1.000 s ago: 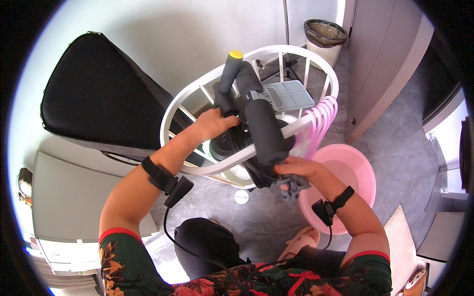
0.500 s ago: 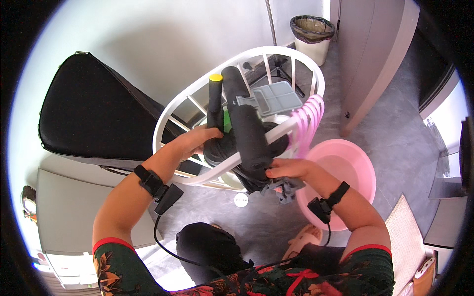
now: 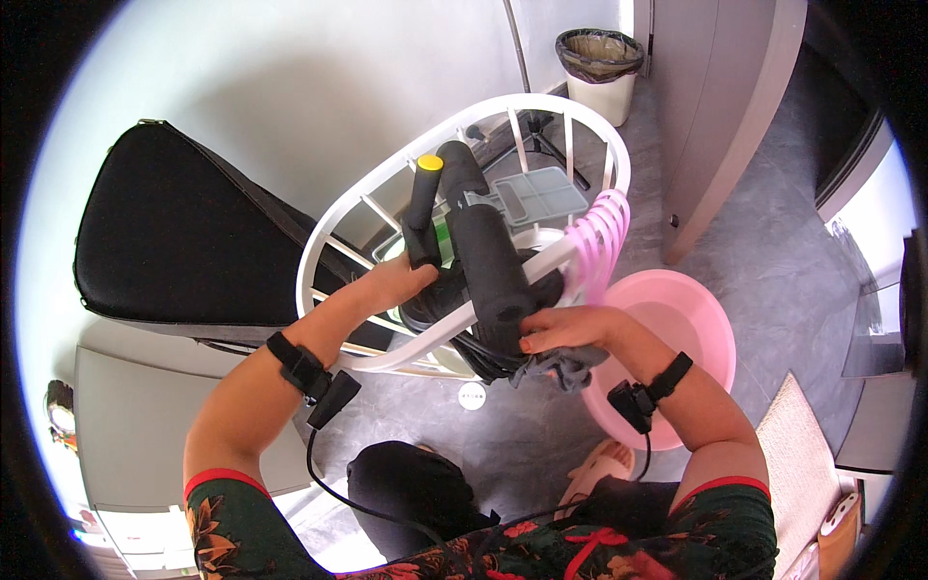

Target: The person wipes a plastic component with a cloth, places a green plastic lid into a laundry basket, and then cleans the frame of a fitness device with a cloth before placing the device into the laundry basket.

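Two-handed at a white railed frame (image 3: 527,101), had a black case (image 3: 179,232) well left of the left hand (image 3: 399,278). With that hand, gripped the foot of a black upright handle (image 3: 424,203), fingers closed around it, thumb on the near side. Between both sets of fingers, had a black padded roll (image 3: 486,256), slanting over the near rail, and past it a grey tray (image 3: 546,198). With the right hand (image 3: 568,329), touched the roll's lower end; could not tell the hidden fingers' state. Just below them, saw a grey cloth (image 3: 561,369); just right, a pink basin (image 3: 715,343).

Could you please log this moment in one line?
Left hand: at yellow-tipped bar; right hand: at black roller, with grey cloth
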`<control>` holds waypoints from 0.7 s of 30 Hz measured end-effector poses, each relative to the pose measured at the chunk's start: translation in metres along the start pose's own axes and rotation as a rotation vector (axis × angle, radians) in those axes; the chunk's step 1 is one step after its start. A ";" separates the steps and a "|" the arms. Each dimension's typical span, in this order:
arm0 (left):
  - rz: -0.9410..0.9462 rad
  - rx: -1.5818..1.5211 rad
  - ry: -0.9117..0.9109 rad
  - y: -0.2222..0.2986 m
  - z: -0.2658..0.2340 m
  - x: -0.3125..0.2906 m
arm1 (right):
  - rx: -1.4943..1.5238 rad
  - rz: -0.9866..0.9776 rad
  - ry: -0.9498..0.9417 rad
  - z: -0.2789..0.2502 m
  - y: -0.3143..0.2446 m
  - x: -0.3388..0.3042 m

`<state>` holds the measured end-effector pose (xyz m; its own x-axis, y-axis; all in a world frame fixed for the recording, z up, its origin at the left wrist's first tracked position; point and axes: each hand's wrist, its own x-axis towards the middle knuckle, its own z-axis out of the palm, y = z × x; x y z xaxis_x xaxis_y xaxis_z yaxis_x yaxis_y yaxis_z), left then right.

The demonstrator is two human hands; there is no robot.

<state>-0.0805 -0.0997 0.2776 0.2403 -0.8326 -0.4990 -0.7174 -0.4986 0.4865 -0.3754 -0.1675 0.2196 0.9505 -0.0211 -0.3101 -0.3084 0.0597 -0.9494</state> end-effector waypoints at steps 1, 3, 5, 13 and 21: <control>0.002 0.000 0.002 0.003 0.001 -0.002 | -0.019 0.007 -0.011 -0.001 0.001 0.001; -0.067 -0.016 0.004 0.009 0.002 -0.006 | -0.041 0.013 -0.020 -0.003 0.003 0.002; -0.039 0.104 0.006 0.016 -0.007 -0.006 | -0.122 0.002 -0.011 -0.006 0.001 0.001; -0.068 -0.273 0.129 0.012 -0.015 -0.019 | -0.377 0.029 -0.017 -0.017 0.004 -0.002; 0.114 -0.757 -0.008 0.031 -0.032 -0.060 | -0.458 0.009 -0.016 -0.017 -0.006 -0.001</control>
<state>-0.0959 -0.0726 0.3454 0.1846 -0.8883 -0.4204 -0.0925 -0.4416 0.8924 -0.3750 -0.1843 0.2251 0.9470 -0.0067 -0.3213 -0.2987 -0.3876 -0.8721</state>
